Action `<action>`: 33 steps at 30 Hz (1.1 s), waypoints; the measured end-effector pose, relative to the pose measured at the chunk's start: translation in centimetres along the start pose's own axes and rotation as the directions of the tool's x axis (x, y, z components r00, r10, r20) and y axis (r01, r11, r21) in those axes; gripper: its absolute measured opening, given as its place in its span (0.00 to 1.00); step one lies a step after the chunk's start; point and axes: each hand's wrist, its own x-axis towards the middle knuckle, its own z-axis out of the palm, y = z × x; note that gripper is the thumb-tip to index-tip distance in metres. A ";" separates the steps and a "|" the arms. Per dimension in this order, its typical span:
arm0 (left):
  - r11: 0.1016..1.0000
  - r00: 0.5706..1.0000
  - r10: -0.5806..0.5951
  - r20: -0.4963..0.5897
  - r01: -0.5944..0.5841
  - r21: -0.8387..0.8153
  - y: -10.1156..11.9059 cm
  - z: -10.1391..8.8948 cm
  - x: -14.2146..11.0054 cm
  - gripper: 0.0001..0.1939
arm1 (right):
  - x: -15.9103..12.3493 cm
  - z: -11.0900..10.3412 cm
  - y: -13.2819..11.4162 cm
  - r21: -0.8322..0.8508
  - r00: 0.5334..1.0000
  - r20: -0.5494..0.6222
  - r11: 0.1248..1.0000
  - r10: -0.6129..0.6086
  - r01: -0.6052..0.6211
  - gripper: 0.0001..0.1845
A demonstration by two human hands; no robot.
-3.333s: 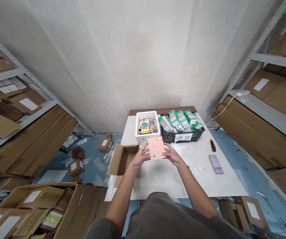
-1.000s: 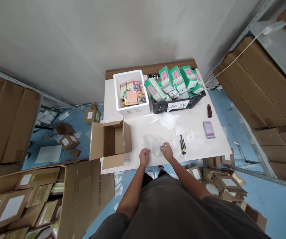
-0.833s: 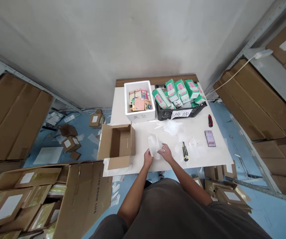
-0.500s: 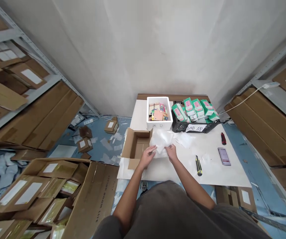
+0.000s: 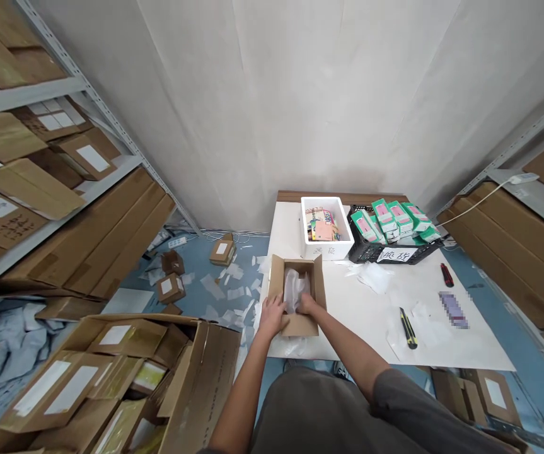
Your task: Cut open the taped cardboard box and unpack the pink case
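Note:
An open cardboard box (image 5: pixel 323 287) stands at the left of the table, its flaps folded outward. My left hand (image 5: pixel 273 313) grips the box at its near left corner, fingers bent over the edge. Inside the box lies a translucent whitish plastic wrap (image 5: pixel 292 289); whether it covers anything cannot be made out. My right hand (image 5: pixel 306 304) reaches into the box from the right, with its fingers closed on the wrap and partly hidden.
Behind stand a white foam box (image 5: pixel 327 251) and a black crate (image 5: pixel 370 252) with several green-white boxes. A yellow-black box cutter (image 5: pixel 408 329), a red cutter (image 5: pixel 446 275) and a blurred purple item (image 5: pixel 454 310) lie right. A large carton (image 5: pixel 205 372) of parcels stands left.
The plastic wrap has moved from the tabletop into the cardboard box. My right hand has followed it inside, and my left hand has moved onto the box. The view has shifted.

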 end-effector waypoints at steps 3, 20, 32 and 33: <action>0.998 0.998 -0.011 0.055 0.007 0.069 -0.5 1.3 -0.4 0.37 | -2.4 0.5 2.4 -0.036 0.992 -0.108 0.997 -0.065 0.062 0.42; 0.991 0.933 0.113 -0.342 -0.130 -0.027 0.2 4.3 -0.9 0.07 | -8.0 1.7 10.3 0.077 0.889 -0.400 0.958 -0.223 0.275 0.10; 0.893 0.772 0.417 -0.480 -0.446 0.059 19.8 4.0 2.8 0.06 | -18.7 -10.4 23.1 0.088 0.722 -0.677 0.959 -0.141 0.270 0.10; 0.873 0.760 0.450 -0.470 -0.484 0.055 22.9 5.0 3.4 0.05 | -20.5 -11.6 25.8 0.088 0.714 -0.691 0.968 -0.109 0.233 0.10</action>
